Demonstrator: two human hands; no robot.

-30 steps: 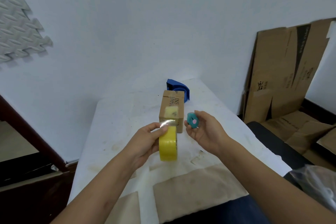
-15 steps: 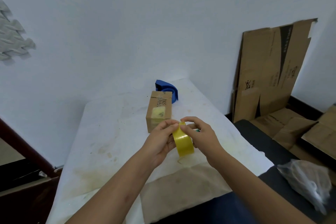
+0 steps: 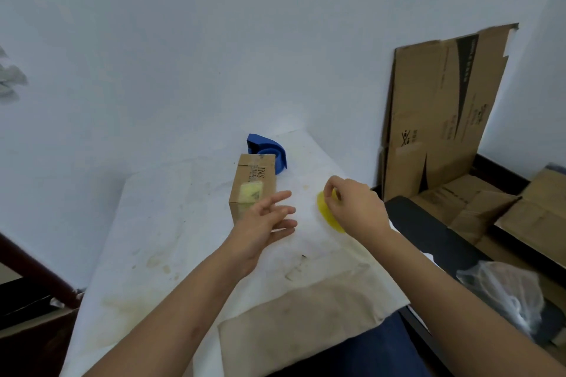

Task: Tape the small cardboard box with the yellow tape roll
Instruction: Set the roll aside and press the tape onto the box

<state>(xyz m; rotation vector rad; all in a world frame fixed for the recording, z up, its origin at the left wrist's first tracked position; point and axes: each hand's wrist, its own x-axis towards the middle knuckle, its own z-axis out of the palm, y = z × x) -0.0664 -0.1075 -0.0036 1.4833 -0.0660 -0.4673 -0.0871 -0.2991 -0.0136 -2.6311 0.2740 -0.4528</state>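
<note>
The small cardboard box [image 3: 255, 184] lies on the white-covered table [image 3: 171, 223], with a yellowish tape patch on its top face. My left hand [image 3: 263, 223] hovers just in front of the box's near end, fingers spread, holding nothing. To the right, my right hand [image 3: 352, 205] pinches the yellow tape roll [image 3: 326, 213] low over the table; the hand hides most of the roll.
A blue tape dispenser [image 3: 268, 151] stands behind the box near the wall. Flattened cardboard boxes [image 3: 441, 113] lean on the wall at right, with more on the floor. A plastic bag [image 3: 505, 294] lies at lower right. Brown paper [image 3: 294, 327] covers the table's near edge.
The tape roll has passed from both hands to my right hand alone and moved right and down toward the table. My left hand has let go and opened near the box.
</note>
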